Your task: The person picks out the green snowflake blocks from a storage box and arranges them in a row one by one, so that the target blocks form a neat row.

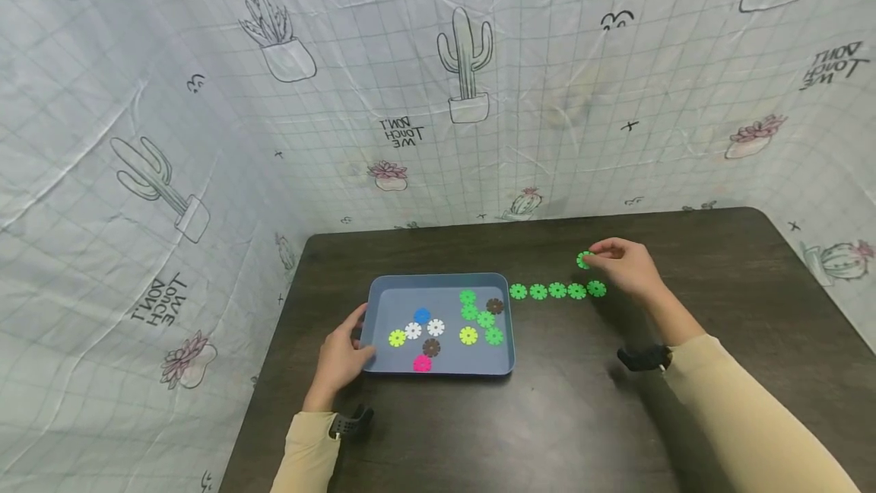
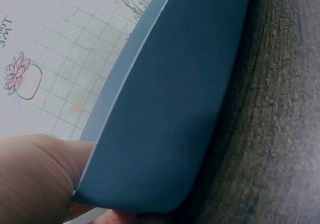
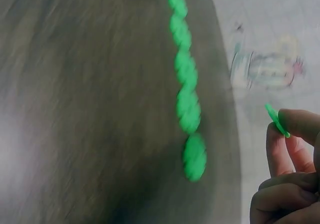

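Observation:
Between thumb and fingertips, my right hand [image 1: 626, 268] pinches a green notched plastic disc [image 1: 585, 259], raised beyond a row of like discs. In the right wrist view the held disc [image 3: 277, 120] appears nearly edge-on. Several green discs [image 1: 557, 291] form that row on the table, leading right from the tray. My left hand [image 1: 340, 356] grips the left side of a blue-grey tray [image 1: 438, 281], thumb over the rim. Part of its fingers is hidden behind the tray wall [image 2: 155, 104]. Inside the tray lie green discs [image 1: 485, 319] and others in white, yellow, brown, blue and pink.
The dark wooden table [image 1: 547, 417] meets a patterned cloth [image 1: 547, 97] at its back and sides. Each wrist wears a black strap, the right one [image 1: 643, 358] above the table.

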A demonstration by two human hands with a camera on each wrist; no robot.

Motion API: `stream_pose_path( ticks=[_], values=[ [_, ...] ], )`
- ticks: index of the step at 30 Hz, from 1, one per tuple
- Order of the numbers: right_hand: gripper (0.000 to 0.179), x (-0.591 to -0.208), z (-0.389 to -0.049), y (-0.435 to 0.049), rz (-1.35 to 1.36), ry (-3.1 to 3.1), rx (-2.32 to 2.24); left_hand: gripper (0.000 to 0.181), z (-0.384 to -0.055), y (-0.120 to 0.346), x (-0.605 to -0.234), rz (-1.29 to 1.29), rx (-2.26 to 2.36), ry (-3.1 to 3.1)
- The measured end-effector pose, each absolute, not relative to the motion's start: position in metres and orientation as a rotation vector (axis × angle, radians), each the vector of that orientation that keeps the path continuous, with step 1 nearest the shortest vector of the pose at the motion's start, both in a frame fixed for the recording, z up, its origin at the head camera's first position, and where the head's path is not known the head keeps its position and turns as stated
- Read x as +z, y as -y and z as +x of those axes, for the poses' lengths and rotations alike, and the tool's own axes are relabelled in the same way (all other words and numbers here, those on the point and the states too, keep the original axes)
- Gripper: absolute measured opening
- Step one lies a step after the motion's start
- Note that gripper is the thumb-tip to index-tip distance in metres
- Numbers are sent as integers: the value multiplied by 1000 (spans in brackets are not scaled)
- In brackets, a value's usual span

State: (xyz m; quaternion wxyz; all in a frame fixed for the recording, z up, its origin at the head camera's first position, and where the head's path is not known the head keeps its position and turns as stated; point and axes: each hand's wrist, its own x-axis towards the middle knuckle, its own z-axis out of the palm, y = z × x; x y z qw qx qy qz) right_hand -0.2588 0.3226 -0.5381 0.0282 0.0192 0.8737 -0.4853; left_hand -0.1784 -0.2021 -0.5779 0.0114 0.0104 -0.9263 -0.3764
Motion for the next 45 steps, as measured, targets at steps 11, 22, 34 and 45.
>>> stream_pose_path(
  ticks=[11,22,34,45],
  values=[
    [49,-568,-237,-362,208,-2818,-1296,82,-179,203,-579,50,-1176,2908],
    [36,-580,-237,-361,211,-2971,-1114,82,-180,204,-580,44,-1172,2899],
    [45,-568,-234,-342,75,-2963,-1185,82,-181,203,-579,36,-1166,2906],
    [43,-550,-245,-282,-408,-2724,-1329,83,-181,204,-581,34,-1159,2907]
  ],
)
